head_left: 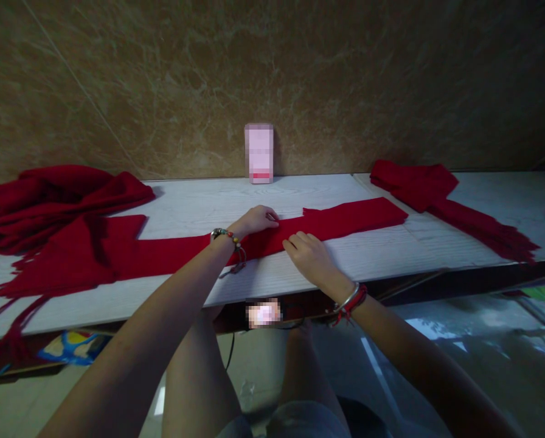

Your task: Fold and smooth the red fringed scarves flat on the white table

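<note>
A long red scarf (345,220), folded into a narrow strip, lies along the white wood-grain tabletop. Its left part widens into a folded flap with a fringe, and the strands hang over the front edge. My left hand (258,220) reaches across the strip, fingers bent and closed at its far edge. At the near edge my right hand (309,255) has its fingers curled on the cloth, a little right of the left one. Both hands look pinched on the scarf, though the fingertips are partly hidden. Beaded and metal bracelets circle the wrists.
A bunched red cloth (72,198) lies at the far left, and another red fringed scarf (413,185) at the right. A blurred pink phone-shaped object (259,152) leans on the brown marbled wall (172,79). A blue and yellow packet (74,348) sits below the table edge.
</note>
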`<move>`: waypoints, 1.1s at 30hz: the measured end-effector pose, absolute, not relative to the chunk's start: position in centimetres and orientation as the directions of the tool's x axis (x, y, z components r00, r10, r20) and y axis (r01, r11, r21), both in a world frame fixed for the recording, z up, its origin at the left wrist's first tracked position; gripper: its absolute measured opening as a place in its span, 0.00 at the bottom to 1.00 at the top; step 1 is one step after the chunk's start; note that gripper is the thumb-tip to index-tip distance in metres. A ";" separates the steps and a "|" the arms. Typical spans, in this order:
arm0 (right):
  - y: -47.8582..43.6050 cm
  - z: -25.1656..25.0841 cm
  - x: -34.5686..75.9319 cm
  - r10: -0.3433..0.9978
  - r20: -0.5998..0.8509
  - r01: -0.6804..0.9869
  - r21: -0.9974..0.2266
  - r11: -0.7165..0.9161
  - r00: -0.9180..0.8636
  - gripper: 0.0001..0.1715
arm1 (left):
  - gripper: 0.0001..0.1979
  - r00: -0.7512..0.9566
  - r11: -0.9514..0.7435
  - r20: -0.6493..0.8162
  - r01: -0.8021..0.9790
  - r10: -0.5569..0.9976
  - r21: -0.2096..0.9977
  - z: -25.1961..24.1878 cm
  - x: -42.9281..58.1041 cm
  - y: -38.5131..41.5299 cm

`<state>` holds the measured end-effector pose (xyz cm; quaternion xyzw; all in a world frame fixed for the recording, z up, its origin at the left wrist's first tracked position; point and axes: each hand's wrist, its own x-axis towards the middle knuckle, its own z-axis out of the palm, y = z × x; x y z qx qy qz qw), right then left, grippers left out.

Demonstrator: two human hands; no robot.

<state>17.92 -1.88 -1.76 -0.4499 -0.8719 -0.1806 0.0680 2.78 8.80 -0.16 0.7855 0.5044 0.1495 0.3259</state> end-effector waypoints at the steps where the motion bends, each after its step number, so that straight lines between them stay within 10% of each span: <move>1: -1.8 -1.8 18.0 0.752 0.296 0.808 0.255 0.532 -0.589 0.14 | 0.11 0.445 -0.272 -0.098 0.692 0.890 0.669 -0.1 2.7 8.8; 16: 3.1 7.4 26.5 0.640 0.732 0.970 0.126 0.210 -0.234 0.21 | 0.10 0.433 -0.478 0.323 0.320 0.842 0.818 10.2 13.0 14.0; 21: 4.1 8.5 35.1 0.736 0.671 0.992 0.129 0.004 -0.090 0.22 | 0.18 0.496 -0.602 0.381 0.431 0.780 0.672 10.4 21.3 13.6; 27: 3.3 1.5 41.6 0.897 0.442 0.986 0.144 -0.085 0.013 0.23 | 0.42 0.698 -0.676 0.057 0.665 0.714 0.317 2.3 23.3 7.5; 33: 3.2 -0.9 42.8 0.877 0.480 1.000 0.021 -0.003 -0.008 0.24 | 0.30 0.673 -0.673 0.106 0.691 0.732 0.266 -0.4 21.9 7.1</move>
